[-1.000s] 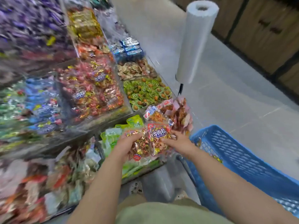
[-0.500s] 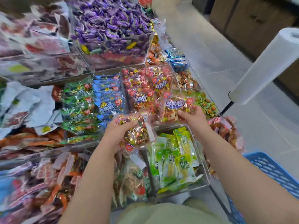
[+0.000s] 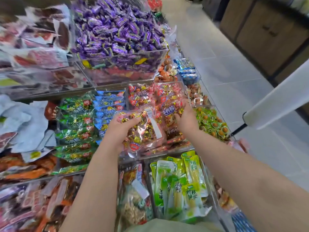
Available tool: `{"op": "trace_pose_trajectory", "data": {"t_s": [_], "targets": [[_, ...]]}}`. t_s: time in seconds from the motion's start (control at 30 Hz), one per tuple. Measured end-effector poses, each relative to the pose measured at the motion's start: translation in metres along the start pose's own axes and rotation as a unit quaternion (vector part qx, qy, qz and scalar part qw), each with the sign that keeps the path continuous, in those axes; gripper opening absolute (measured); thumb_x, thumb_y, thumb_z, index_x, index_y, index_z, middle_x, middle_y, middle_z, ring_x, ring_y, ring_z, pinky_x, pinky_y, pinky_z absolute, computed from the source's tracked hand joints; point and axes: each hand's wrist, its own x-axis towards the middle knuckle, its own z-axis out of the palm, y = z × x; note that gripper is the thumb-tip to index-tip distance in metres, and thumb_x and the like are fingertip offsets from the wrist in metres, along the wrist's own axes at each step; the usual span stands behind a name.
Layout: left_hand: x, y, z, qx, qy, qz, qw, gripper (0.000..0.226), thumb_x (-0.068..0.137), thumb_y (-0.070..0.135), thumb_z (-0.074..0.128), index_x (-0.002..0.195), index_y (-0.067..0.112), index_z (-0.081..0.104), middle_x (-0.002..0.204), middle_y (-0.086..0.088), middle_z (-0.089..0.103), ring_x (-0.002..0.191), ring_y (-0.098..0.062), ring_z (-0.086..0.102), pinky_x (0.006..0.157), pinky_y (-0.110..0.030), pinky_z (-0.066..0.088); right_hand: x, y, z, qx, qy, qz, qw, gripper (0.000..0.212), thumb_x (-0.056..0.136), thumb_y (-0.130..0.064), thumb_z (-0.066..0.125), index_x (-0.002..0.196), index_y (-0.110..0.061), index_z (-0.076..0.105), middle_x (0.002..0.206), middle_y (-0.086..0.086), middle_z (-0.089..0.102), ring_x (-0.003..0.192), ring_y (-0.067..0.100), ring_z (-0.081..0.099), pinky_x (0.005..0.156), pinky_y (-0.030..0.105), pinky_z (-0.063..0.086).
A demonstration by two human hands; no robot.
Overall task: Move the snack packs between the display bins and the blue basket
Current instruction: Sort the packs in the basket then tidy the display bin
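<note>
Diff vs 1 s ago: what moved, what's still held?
Both hands went from by the blue basket to the red-pack bin and separated. The right hand has brought the second red pack onto the bin's pile; the left hand holds its red pack over the front. Neither pack was released.

The person wears a plain olive-green garment (image 3: 167,226) of smooth, matte cloth, seen only as a rounded fold. To the left of the garment, the left forearm (image 3: 93,181) is bare up to the left hand (image 3: 123,131). To its right, the right forearm (image 3: 242,173) and right hand (image 3: 186,121) are likewise uncovered.
</note>
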Motion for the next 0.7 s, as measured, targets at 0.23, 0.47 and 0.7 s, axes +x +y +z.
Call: {"op": "trace_pose_trajectory", "data": {"t_s": [0.23,0.47,0.7], "targets": [[0.015,0.003,0.003,-0.025,0.005,-0.011,1.0,0.099,0.044,0.037,0.091,0.132,0.024,0.048,0.121,-0.011,0.065,0.11,-0.037,0.062,0.094,-0.06,0.047,-0.013,0.025,0.022,-0.288,-0.024,-0.112,0.951,0.09,0.098,-0.046,0.035,0.138,0.005,-0.028,0.151,0.028,-0.022,0.139,0.034,-0.027,0.109,0.033,-0.016],[0.019,-0.001,0.0,-0.05,0.019,-0.025,0.998,0.126,0.029,0.046,0.095,0.14,0.024,0.041,0.131,-0.014,0.058,0.117,-0.039,0.058,0.095,-0.059,0.046,-0.01,0.032,0.017,-0.376,-0.1,-0.141,0.91,0.113,0.091,-0.038,0.055,0.123,-0.02,-0.052,0.127,0.022,-0.057,0.114,0.033,-0.056,0.112,0.04,-0.014],[0.02,-0.004,-0.006,-0.065,0.005,-0.034,0.997,0.104,0.048,0.03,0.087,0.14,0.017,0.041,0.116,-0.015,0.067,0.097,-0.034,0.069,0.082,-0.057,0.055,0.004,0.017,0.01,-0.412,-0.046,-0.21,0.885,0.078,0.078,-0.025,0.068,0.138,-0.031,0.018,0.129,0.013,0.033,0.124,0.032,0.014,0.111,0.038,0.009]]}}
